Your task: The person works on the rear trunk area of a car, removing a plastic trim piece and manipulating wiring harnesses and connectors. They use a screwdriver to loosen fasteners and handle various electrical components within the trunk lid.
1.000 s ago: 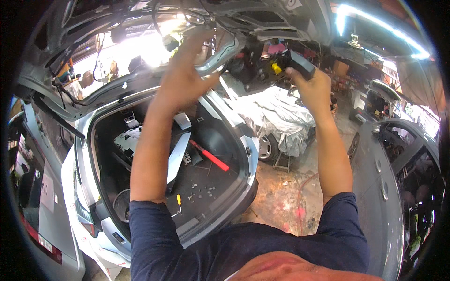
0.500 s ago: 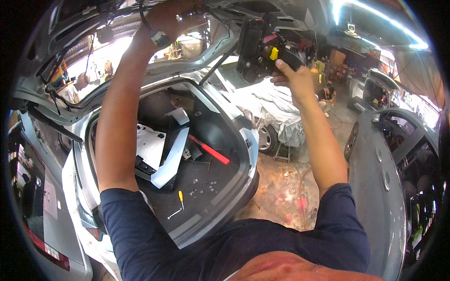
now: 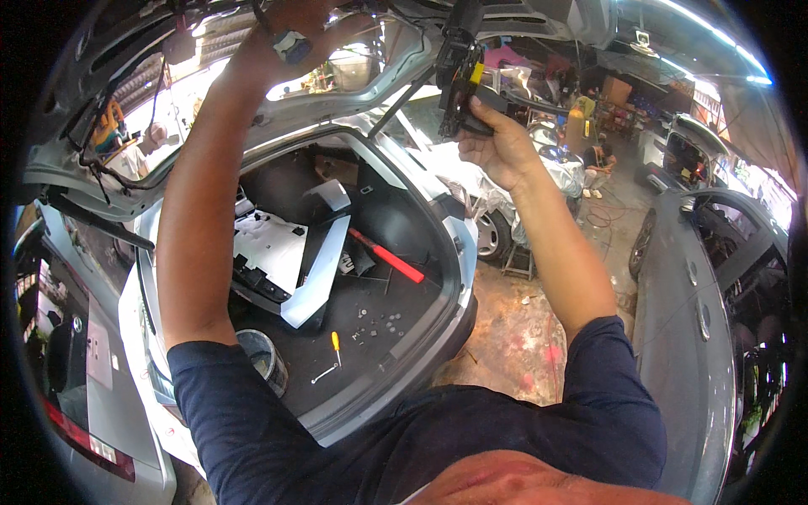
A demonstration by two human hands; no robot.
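Observation:
Under the raised tailgate [image 3: 160,181] of a white car, both my arms reach up. My right hand [image 3: 503,153] grips the lower end of a black car part with a yellow tab [image 3: 459,76], thumb on its near side. It is held upright, narrow side toward me, and its top overlaps the tailgate's edge. My left hand [image 3: 313,35] is up against the tailgate's inside; its fingers are in shadow and partly cut off, so I cannot see what they touch. A grey and blue plug [image 3: 291,47] on a black cable hangs in front of that wrist.
In the boot lie white-and-black trim panels [image 3: 318,273], a red-handled bar [image 3: 396,259], a yellow screwdriver [image 3: 336,343], a spanner [image 3: 323,373], several small fasteners [image 3: 379,325] and a bucket [image 3: 268,362]. A grey car [image 3: 682,286] stands right; a person [image 3: 599,164] sits farther back.
My right hand has moved left and turned the black part from its broad face to its narrow side. My left hand remains raised at the tailgate. More of the bucket shows.

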